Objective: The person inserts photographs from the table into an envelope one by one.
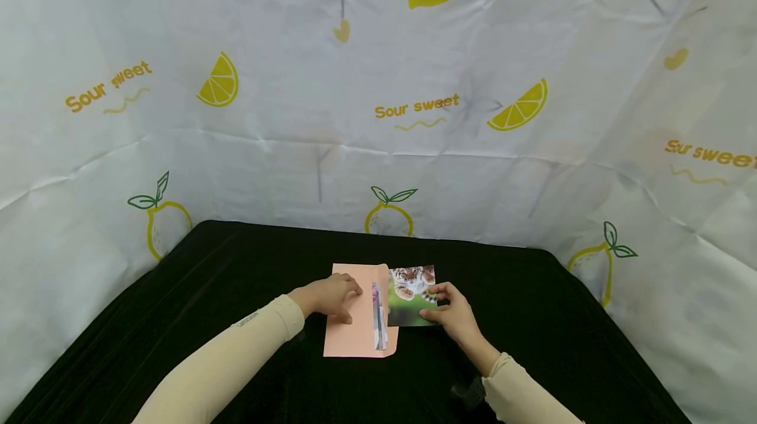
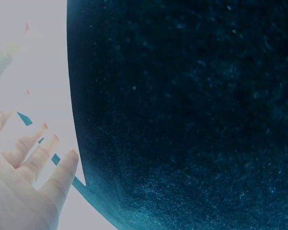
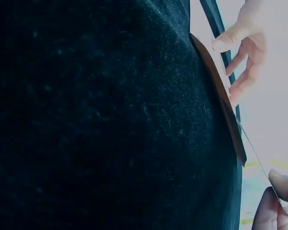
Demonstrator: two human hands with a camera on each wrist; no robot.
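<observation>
A pink envelope (image 1: 349,343) lies on the dark cloth in the middle of the head view, its flap side facing right. My left hand (image 1: 331,296) rests on it with fingers spread and slightly bent. Part of another picture (image 1: 379,319) shows at the envelope's opening. My right hand (image 1: 455,315) pinches the right edge of a photo card (image 1: 408,309) with a tiger on a green ground. The card's left edge meets the envelope's right side. In the right wrist view the card (image 3: 254,147) appears edge-on, tilted up from the envelope (image 3: 221,91).
A black velvety cloth (image 1: 248,246) covers the table. Behind and at both sides hangs a white curtain (image 1: 284,102) printed with lemons and the words "Sour sweet". A small dark object (image 1: 468,392) lies near my right sleeve, too dim to identify.
</observation>
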